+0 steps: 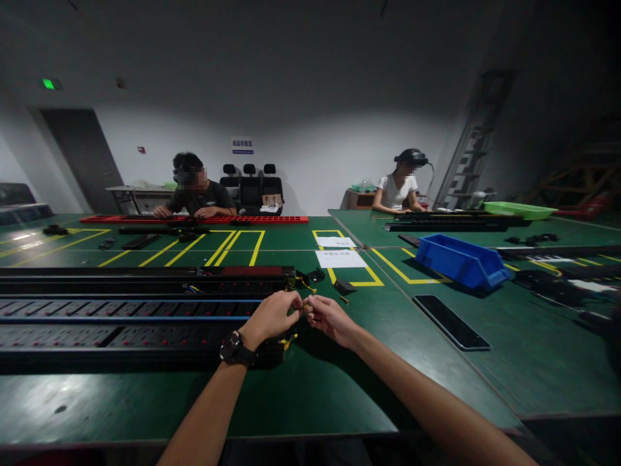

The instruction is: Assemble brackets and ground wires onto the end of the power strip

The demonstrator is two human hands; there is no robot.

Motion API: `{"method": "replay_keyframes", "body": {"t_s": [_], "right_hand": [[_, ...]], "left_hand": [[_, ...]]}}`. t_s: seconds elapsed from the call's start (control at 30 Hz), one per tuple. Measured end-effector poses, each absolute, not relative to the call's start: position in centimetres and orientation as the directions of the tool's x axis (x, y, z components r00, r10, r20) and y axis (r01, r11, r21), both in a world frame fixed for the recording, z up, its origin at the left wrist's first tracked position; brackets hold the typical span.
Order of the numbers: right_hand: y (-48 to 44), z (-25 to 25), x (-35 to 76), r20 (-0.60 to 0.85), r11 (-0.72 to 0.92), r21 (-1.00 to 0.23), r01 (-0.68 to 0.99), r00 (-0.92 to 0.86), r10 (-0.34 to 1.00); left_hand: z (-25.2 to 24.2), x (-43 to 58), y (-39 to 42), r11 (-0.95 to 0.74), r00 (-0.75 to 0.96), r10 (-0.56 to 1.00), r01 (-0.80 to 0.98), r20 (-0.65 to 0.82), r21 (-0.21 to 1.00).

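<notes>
My left hand [272, 316], with a black watch on its wrist, and my right hand [328, 319] meet fingertip to fingertip over the right end of a long black power strip [121, 336]. Both pinch a small yellow-and-green wire [305, 304] that comes out of that end. More yellow wire [290, 339] shows below my left hand. Several more long black strips [145, 279] lie parallel behind it on the green table [315, 388].
A blue bin [458, 261], a flat black plate [451, 321], a small black part [343, 285] and white paper sheets [340, 258] lie to the right. Two seated people work at the far side behind a red strip [194, 219] and black strips [451, 223]. A green tray [519, 209] sits far right.
</notes>
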State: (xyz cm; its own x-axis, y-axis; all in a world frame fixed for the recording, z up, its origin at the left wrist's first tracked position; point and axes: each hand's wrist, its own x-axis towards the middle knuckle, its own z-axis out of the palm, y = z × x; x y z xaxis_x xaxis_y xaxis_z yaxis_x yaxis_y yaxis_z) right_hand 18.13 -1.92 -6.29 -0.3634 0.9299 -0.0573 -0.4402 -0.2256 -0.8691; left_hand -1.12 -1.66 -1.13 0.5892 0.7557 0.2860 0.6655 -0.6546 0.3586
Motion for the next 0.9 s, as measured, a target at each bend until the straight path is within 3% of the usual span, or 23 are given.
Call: {"method": "replay_keyframes", "body": {"t_s": [0.3, 0.4, 0.5, 0.67, 0.9], "right_hand": [[-1.8, -6.6, 18.4, -0.098, -0.252, -0.863, -0.438, -0.346, 0.933], [-1.9, -6.4, 18.3, -0.078, -0.252, -0.859, -0.445, -0.373, 0.925], [-1.8, -6.2, 18.2, -0.095, -0.265, -0.845, -0.465, -0.357, 0.929], [-1.6, -5.8, 18.1, -0.186, -0.33, -0.809, -0.487, -0.321, 0.929], [-1.7, -5.6, 18.1, -0.231, -0.351, -0.81, -0.47, -0.294, 0.927]], "left_hand": [[-0.5, -1.4, -1.6, -0.625, 0.567, 0.78, 0.681, 0.265, 0.382], [-0.3, -1.5, -1.7, -0.638, 0.56, 0.77, 0.692, 0.307, 0.339], [-0.1, -1.7, -1.7, -0.669, 0.549, 0.723, 0.707, 0.419, 0.228], [0.4, -2.4, -1.3, -0.673, 0.584, 0.565, 0.735, 0.583, -0.085], [0.5, -2.8, -1.1, -0.622, 0.635, 0.53, 0.742, 0.562, -0.252]]}}
